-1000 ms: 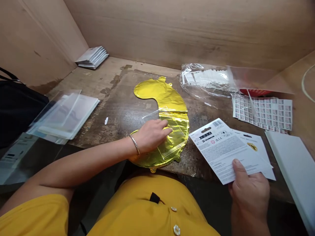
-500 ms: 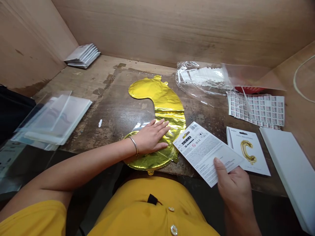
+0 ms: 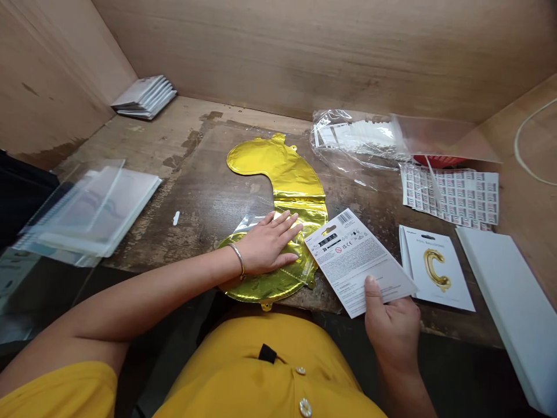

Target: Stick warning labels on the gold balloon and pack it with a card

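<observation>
A flat gold foil balloon, curved like a C, lies on the table. My left hand rests on its lower half, palm down with the fingers stretched out; a clear plastic piece lies under this hand. In my right hand is a white printed card with a hang hole, gripped at its lower right corner between thumb and fingers. The card's upper left corner overlaps the balloon's right edge. Just right of it lie white cards, the top one picturing a gold C balloon.
Clear sleeves are piled at left. Folded white packets sit in the back left corner. A clear bag with white slips lies at the back, near sticker sheets. A white box-like stack stands at right. Wooden walls surround the table.
My right hand has moved left and slightly up with the card, bringing it nearer the balloon. My left hand stays pressed on the balloon.
</observation>
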Demonstrator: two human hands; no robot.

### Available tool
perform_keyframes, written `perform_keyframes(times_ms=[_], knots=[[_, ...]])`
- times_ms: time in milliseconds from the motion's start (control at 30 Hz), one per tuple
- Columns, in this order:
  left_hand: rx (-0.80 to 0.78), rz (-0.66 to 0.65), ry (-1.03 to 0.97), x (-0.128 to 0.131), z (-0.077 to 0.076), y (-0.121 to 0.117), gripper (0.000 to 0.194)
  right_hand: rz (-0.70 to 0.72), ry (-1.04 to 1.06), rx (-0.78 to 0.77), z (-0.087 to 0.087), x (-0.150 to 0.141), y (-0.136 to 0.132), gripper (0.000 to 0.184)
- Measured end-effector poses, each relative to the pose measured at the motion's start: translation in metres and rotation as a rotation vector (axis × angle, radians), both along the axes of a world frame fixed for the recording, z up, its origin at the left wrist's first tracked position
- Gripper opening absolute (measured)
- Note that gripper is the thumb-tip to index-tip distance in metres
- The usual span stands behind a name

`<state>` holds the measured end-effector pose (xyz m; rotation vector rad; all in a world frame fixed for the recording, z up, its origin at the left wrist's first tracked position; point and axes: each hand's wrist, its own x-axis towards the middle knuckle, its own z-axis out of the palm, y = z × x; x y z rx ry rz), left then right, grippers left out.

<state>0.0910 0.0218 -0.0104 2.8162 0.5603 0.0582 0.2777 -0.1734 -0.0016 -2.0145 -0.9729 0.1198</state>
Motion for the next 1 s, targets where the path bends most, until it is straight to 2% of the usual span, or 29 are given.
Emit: perform_keyframes(times_ms=[233,433,600,700,867,1000], knots=[[0.008,-0.013,-0.010,-0.001,-0.002,0.000,0.068,0.041,0.205,-0.082,-0.004,0.012,-0.014,0.042],[-0.005,-0.035,-0.005,-0.002,-0.001,0.003,0.067,0.118,0.452,-0.127,-0.003,0.008,-0.006,0.045],[-0.017,-0.109,0.015,-0.005,0.002,0.008,0.070,0.218,0.648,-0.255,0.002,0.019,-0.008,0.049],[-0.021,-0.128,0.016,-0.006,0.004,0.009,0.068,0.258,0.734,-0.278,0.004,0.024,-0.008,0.051],[-0.032,-0.190,-0.012,-0.008,0.002,0.010,0.065,0.310,0.846,-0.311,0.002,0.028,0.014,0.059],[-0.043,-0.183,-0.027,-0.008,0.001,0.012,0.061,0.307,0.912,-0.227,-0.003,0.029,0.032,0.058]])
